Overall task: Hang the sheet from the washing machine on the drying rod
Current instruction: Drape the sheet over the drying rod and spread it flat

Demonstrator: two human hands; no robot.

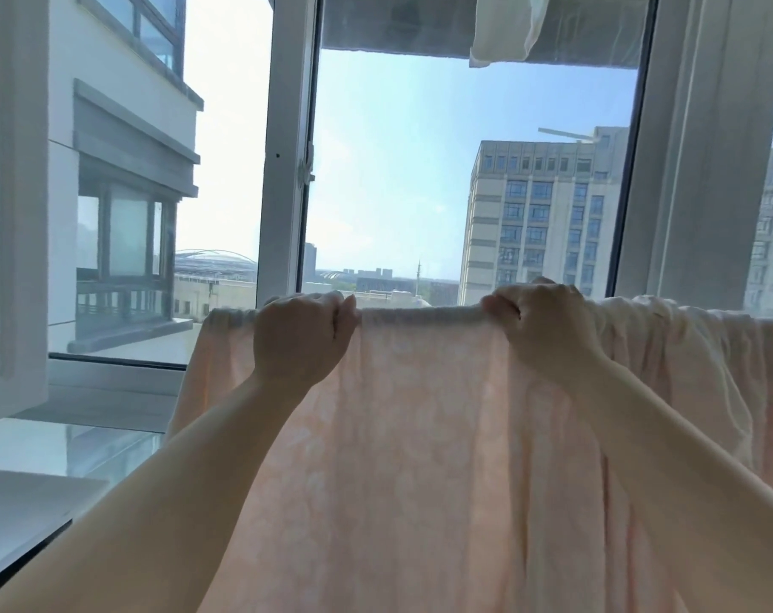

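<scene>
A pale pink patterned sheet (420, 413) hangs in front of me, draped over a horizontal drying rod that it hides along its top fold. My left hand (300, 338) grips the top fold at centre left, fingers curled over it. My right hand (543, 325) grips the same fold at centre right. Between my hands the fold is pulled straight. To the right of my right hand the sheet is bunched in folds (667, 329).
A large window with white frames (287, 170) stands right behind the sheet. A white cloth (508, 28) hangs at the top. A white sill and counter (44, 457) lie at lower left. Buildings show outside.
</scene>
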